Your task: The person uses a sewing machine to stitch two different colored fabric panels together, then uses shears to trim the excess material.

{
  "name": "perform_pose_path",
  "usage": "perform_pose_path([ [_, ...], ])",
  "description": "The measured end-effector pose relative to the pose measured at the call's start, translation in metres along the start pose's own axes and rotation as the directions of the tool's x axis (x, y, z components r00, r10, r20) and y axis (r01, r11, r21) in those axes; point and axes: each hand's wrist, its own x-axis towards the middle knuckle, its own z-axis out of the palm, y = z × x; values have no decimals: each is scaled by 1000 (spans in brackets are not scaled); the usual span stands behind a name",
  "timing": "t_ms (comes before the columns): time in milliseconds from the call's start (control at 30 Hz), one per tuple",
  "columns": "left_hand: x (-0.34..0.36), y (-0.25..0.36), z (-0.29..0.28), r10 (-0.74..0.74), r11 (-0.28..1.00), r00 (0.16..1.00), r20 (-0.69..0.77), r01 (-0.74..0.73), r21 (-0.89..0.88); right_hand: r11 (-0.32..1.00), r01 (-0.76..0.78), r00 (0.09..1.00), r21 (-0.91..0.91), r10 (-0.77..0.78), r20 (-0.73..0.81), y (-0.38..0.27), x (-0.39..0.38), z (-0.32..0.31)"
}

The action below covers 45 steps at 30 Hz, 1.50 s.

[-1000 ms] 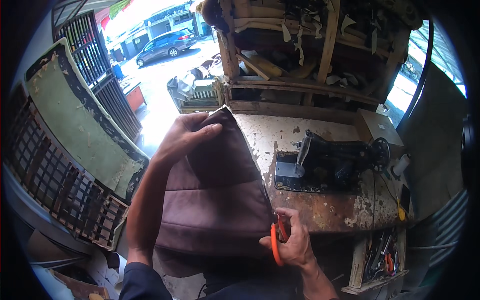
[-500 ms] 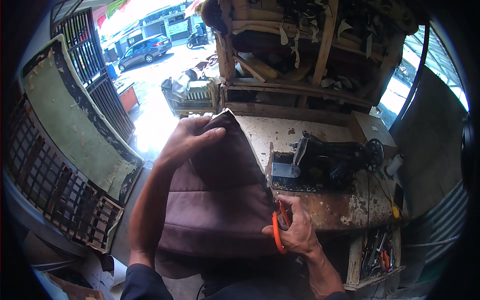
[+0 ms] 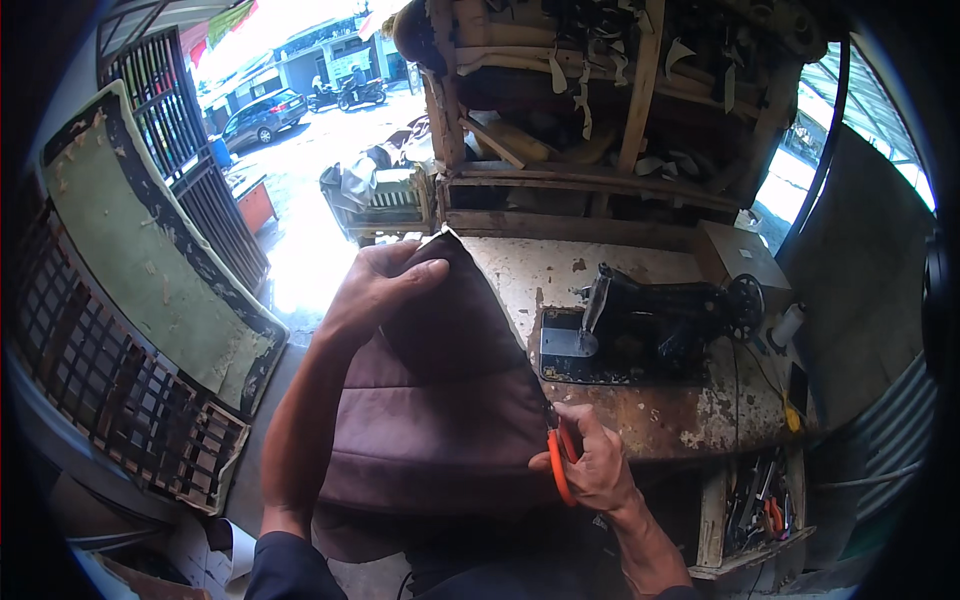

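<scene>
My left hand point(image 3: 385, 287) pinches the upper corner of a dark brown fabric cover point(image 3: 430, 425), thumb on top, and holds it raised. The cover drapes down toward my lap, with seams running across it and a pale edge along its right side. My right hand point(image 3: 597, 463) is closed round orange-handled scissors point(image 3: 560, 465) at the cover's right edge. The blades meet the fabric there and are mostly hidden. Right of the cover, a black sewing machine point(image 3: 660, 315) stands on the worn table.
The worn table point(image 3: 640, 410) bears a thread spool point(image 3: 788, 325) at its right. Below it, an open drawer point(image 3: 757, 520) holds tools. A wooden furniture frame point(image 3: 640, 110) rises behind. A green padded panel point(image 3: 165, 250) leans at left. Outside are a car point(image 3: 265, 117) and motorbikes.
The scissors' handles look closer together than before. Both hands keep nearly the same places on the cover. Outside, the car has shifted left in view and another motorbike shows.
</scene>
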Motion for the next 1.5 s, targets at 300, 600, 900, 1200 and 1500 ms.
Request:
perform_pose_path([
  [300, 1, -2, 2, -19, 998, 997, 69, 23, -50, 994, 61, 998, -86, -61, 10, 7, -9, -6],
  [600, -1, 0, 9, -31, 997, 997, 70, 36, -68, 996, -86, 992, 17, 87, -94, 4, -14, -1],
  [900, -3, -12, 13, -49, 998, 997, 61, 51, -28, 977, -181, 983, -111, 183, 6, 4, -4, -8],
  [1200, -4, -12, 14, -46, 996, 998, 51, 50, -75, 981, -177, 984, -74, 177, 0, 15, -12, -6],
  [1500, -6, -11, 14, -71, 992, 996, 62, 77, -100, 989, -1, 998, -145, -7, -56, 12, -1, -6],
])
